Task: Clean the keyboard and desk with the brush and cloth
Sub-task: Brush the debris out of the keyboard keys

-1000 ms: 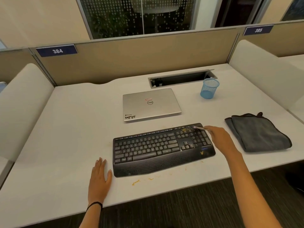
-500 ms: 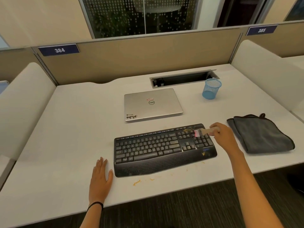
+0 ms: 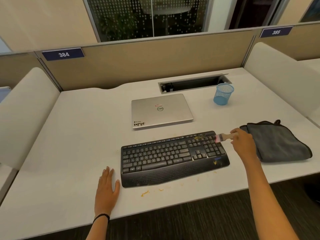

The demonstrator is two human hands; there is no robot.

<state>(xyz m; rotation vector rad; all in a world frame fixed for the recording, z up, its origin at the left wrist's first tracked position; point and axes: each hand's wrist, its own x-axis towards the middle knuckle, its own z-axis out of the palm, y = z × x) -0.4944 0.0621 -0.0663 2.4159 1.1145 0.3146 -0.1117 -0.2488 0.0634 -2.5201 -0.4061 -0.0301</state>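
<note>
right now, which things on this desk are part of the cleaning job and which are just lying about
Part of the job: brush held in the right hand, crumb-strewn keyboard, folded grey cloth, desk.

Just lying about: closed laptop, blue mesh cup, cable slot.

Matt black plastic keyboard point(image 3: 173, 156), dotted texture along wrist rest. Smooth matt white desk point(image 3: 78, 135). Silver metal-look laptop point(image 3: 161, 110), faint sheen. Soft grey napped cloth point(image 3: 277, 142). Brush point(image 3: 225, 136): pale wood handle, pink bristles. Blue wire-mesh cup point(image 3: 223, 94).
</note>
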